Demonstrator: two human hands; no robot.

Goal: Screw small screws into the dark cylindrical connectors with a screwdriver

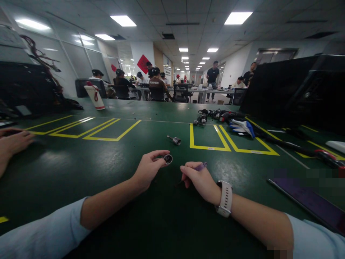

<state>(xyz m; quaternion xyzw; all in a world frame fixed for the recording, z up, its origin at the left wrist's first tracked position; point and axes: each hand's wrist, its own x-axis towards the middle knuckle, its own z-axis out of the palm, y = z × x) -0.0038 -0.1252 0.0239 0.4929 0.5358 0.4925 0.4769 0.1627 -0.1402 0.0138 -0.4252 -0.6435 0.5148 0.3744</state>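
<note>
My left hand [148, 169] rests on the green table [107, 169] and pinches a small round metal part [168, 159] between thumb and fingers. Close to its right, my right hand [198, 178] is curled round a thin tool with a purple handle [201, 166]; its dark tip points down towards the table. A white watch [225, 199] is on my right wrist. A second small metal socket-like part [174, 140] lies on the table a little beyond both hands.
Another person's hand [13, 142] lies at the left edge. Yellow marked boxes [88, 128] cross the table. Several dark parts [212, 115], blue-white gloves [242, 126], a red-handled tool [327, 156], a dark flat tablet [309, 201] and black monitors [296, 90] are to the right. A white cup [95, 96] stands far left. People work behind.
</note>
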